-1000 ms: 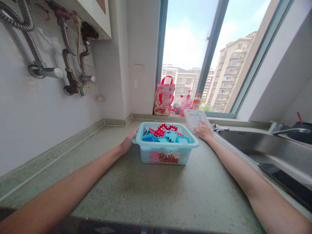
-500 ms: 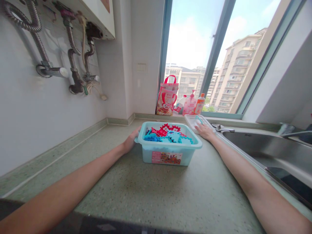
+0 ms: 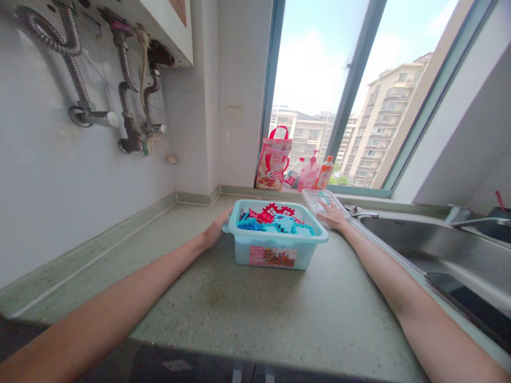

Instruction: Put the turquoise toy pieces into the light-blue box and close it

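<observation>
A light-blue plastic storage box (image 3: pixel 275 252) stands on the counter, filled with red interlocking plastic pieces (image 3: pixel 271 211) and blue ones (image 3: pixel 289 226). My left hand (image 3: pixel 217 230) is closed at the box's left end, by its side handle; the fingertips are partly hidden behind the box. To the right and behind the box lies its clear lid (image 3: pixel 311 197) with a light-blue handle. My right hand (image 3: pixel 332 216) is at the lid's near edge, fingers spread and holding nothing. Whether those fingers touch the lid is hard to tell.
A steel sink (image 3: pixel 403 239) with a faucet (image 3: pixel 459 215) is set into the counter (image 3: pixel 223 314) on the right. A pink-and-red bag (image 3: pixel 273 165) and several bottles (image 3: pixel 309 173) stand by the window. Metal pipes (image 3: pixel 128 111) line the left wall.
My right hand's fingers are spread wider and appear a little raised at the lid's edge. My left hand stays at the box. The camera view has shifted slightly.
</observation>
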Demonstrator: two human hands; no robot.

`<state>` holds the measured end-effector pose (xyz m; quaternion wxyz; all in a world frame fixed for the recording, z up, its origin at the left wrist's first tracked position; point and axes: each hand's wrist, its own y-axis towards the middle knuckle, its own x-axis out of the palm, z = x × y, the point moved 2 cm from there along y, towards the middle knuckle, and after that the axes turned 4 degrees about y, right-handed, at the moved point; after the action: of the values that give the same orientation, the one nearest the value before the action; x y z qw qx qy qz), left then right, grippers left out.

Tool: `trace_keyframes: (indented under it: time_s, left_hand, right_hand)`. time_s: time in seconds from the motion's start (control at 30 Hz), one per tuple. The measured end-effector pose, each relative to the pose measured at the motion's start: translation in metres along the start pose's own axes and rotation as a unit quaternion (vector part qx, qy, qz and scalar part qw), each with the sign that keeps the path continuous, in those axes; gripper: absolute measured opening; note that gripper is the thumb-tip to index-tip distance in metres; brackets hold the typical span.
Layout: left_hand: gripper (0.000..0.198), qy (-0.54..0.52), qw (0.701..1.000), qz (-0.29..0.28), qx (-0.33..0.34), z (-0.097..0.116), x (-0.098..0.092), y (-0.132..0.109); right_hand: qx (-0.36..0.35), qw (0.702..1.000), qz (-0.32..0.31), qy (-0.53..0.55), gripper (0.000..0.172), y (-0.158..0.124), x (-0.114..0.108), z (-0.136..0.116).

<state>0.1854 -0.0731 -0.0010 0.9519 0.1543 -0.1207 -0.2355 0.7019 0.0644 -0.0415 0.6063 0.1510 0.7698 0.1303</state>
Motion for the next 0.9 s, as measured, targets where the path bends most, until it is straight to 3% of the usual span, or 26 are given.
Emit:
trace_keyframes:
  time_s: [0.23, 0.4, 0.53, 0.77, 0.83, 0.9]
  left_hand:
    - [0.043, 0.040, 0.999, -0.005, 0.024, -0.002, -0.001, 0.003]
    - [0.047, 0.052, 0.998, -0.005, 0.018, 0.001, -0.001, 0.003]
    - [0.043, 0.069, 0.998, -0.004, 0.016, 0.006, 0.000, 0.002]
    - [0.043, 0.093, 0.996, -0.011, 0.006, 0.006, -0.003, 0.004]
    - [0.043, 0.102, 0.995, -0.004, 0.008, 0.004, -0.003, 0.004]
    - [0.043, 0.134, 0.991, 0.027, 0.006, 0.003, -0.004, 0.005]
  right_hand:
    - [0.009, 0.997, 0.079, 0.006, 0.093, -0.016, -0.007, -0.009]
    - [0.018, 0.998, 0.061, -0.004, 0.093, -0.046, -0.018, -0.025]
    - [-0.054, 0.997, 0.031, 0.033, 0.092, -0.074, -0.028, -0.040]
    - [-0.149, 0.974, 0.010, 0.173, 0.074, -0.118, -0.047, -0.054]
    - [-0.143, 0.954, -0.013, 0.264, 0.074, -0.126, -0.053, -0.067]
    - [-0.124, 0.915, -0.048, 0.381, 0.075, -0.134, -0.059, -0.088]
